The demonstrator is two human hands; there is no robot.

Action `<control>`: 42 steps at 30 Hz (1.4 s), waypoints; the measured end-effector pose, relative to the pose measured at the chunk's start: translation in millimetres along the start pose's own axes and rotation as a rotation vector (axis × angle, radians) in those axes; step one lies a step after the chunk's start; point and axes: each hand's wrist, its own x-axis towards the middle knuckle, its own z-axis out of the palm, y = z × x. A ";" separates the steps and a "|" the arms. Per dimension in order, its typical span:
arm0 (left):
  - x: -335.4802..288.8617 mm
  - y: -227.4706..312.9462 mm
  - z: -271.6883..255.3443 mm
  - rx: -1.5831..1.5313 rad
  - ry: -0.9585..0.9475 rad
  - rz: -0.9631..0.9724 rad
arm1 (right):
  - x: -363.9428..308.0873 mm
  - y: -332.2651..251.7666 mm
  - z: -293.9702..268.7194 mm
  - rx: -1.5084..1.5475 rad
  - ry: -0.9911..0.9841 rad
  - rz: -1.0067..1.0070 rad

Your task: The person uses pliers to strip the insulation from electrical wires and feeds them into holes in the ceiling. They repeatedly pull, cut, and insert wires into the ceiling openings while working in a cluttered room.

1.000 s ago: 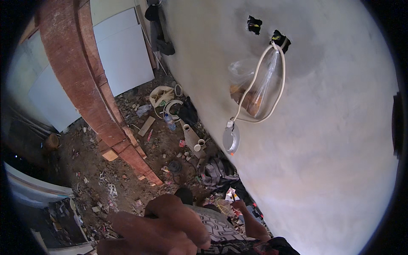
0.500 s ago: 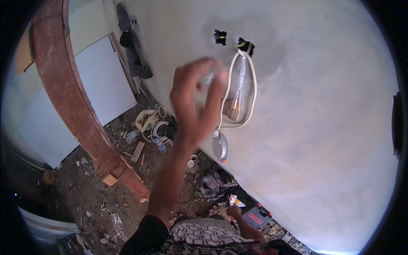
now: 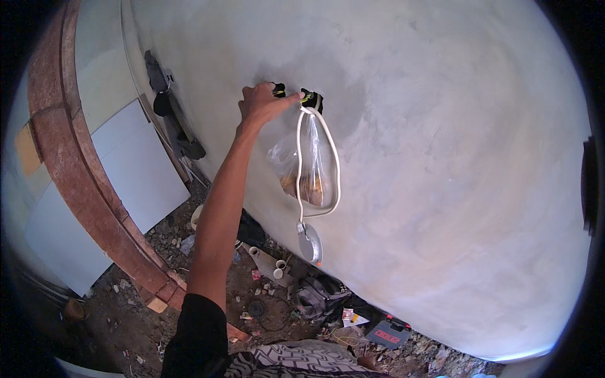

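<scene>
The left hand (image 3: pixel 263 103) is spread, no grip visible — 1 digit at the right opening (image 3: pixel 318 103), the others at the left opening (image 3: pixel 279 91). Below the hand hang a white cable (image 3: pixel 338 165), a silver disc (image 3: pixel 311 246) and a clear bag (image 3: pixel 314 187). The right hand's state cannot be told. Step in hand: apparently reaching to the openings — the next move calls for precise fingertip placement.

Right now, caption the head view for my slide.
Left hand at two wall holes, with a white cable, clear bag and silver disc hanging below.
</scene>
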 end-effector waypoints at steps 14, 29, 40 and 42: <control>47.3 -49.6 45.2 -0.125 -0.108 0.292 | 121.2 51.2 14.4 0.573 0.035 -0.156; 34.0 -62.3 65.4 0.068 0.192 0.546 | 28.6 -64.1 -68.2 0.184 -0.048 0.036; 16.4 -27.5 41.0 0.036 -0.016 0.153 | 28.6 -93.7 -92.0 0.116 -0.021 -0.069; 15.0 -26.2 40.3 0.051 0.003 0.159 | 25.7 -86.9 -88.0 0.133 -0.014 -0.067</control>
